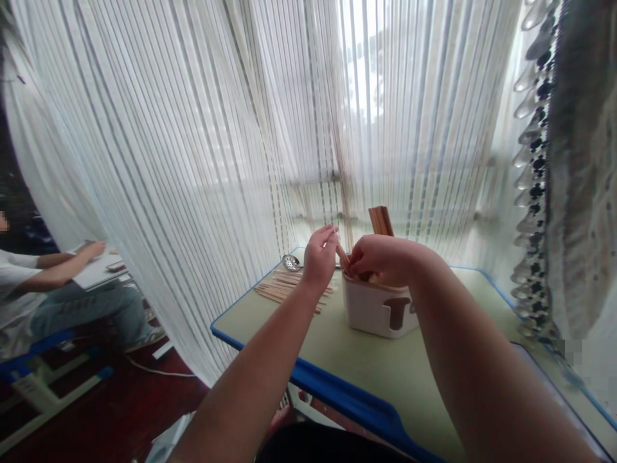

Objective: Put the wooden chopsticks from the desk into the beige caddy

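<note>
A white utensil holder [365, 308] with a cut-out in its side stands on the table. Over its left end, a few slim wooden chopsticks [343, 257] slant up toward my left hand [322, 256], whose fingers are closed at their upper ends. My right hand [378, 254] reaches over the rim with bent fingers closed around the lower part of these chopsticks; its palm side is hidden. Behind it, a bundle of darker brown chopsticks [380, 220] rises upright from the holder. Many loose chopsticks [279, 286] lie spread on the tabletop, left of the holder.
A metal slotted ladle [291, 262] lies at the table's back left. The table [332, 347] has a blue edge, and a flat dark-edged object [540, 370] lies at its right. Sheer curtains [216, 161] hang behind. At far left, another person [53, 283] sits with papers.
</note>
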Demonstrator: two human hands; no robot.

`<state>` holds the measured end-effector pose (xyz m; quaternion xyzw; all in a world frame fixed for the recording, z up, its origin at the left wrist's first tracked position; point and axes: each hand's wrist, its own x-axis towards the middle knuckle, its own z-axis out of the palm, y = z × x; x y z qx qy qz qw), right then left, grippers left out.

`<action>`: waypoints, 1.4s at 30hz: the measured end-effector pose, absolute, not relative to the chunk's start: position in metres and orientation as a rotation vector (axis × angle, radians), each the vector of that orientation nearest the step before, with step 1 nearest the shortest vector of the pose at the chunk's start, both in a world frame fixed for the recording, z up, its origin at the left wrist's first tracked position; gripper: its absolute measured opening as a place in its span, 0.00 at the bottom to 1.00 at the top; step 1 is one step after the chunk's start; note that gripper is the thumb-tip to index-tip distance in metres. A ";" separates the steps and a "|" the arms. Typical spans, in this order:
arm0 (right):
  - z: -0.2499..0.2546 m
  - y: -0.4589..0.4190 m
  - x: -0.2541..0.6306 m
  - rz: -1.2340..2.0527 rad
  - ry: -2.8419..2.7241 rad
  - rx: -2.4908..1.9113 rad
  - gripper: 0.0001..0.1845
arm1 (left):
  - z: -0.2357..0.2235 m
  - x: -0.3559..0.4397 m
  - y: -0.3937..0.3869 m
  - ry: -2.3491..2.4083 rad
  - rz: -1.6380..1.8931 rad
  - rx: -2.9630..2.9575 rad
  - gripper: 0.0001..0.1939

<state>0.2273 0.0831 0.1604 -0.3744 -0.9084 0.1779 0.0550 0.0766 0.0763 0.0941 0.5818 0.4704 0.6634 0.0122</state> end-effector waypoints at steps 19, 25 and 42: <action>0.177 0.051 0.219 -0.113 -2.666 -1.203 0.14 | 0.037 0.007 0.057 1.994 2.212 1.962 0.17; 0.145 0.020 0.163 -0.133 -2.834 -0.863 0.13 | 0.004 -0.071 0.035 2.781 1.552 1.678 0.13; 0.028 0.044 0.093 -0.149 -3.034 -1.027 0.18 | -0.016 -0.095 0.025 2.925 0.903 1.127 0.16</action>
